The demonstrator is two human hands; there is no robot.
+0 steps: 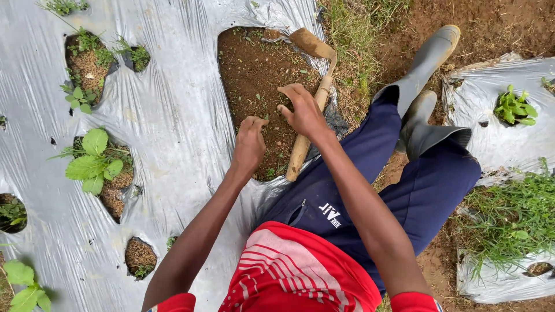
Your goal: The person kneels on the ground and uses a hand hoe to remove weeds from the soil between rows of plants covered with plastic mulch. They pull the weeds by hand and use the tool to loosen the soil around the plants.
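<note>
Both hands down in the big soil hole (254, 75) in the silver mulch sheet (173, 115). Left hand (250, 143) curled, pinching at soil; right hand (302, 111) loosely spread, empty. Hoe (312, 110) just right of hole, handle touching right hand. Best: pinch weeds low, pull straight, avoid tearing sheet.

One head-worn camera looks steeply down, close over the person's arms, onto the soil hole (260, 86) in the plastic sheet (173, 127) (no second view).

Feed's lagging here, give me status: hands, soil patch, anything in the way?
Left hand fingers down in the bare brown soil patch. Right hand open above it, empty. Wooden-handled hoe lies along patch's right edge.
</note>
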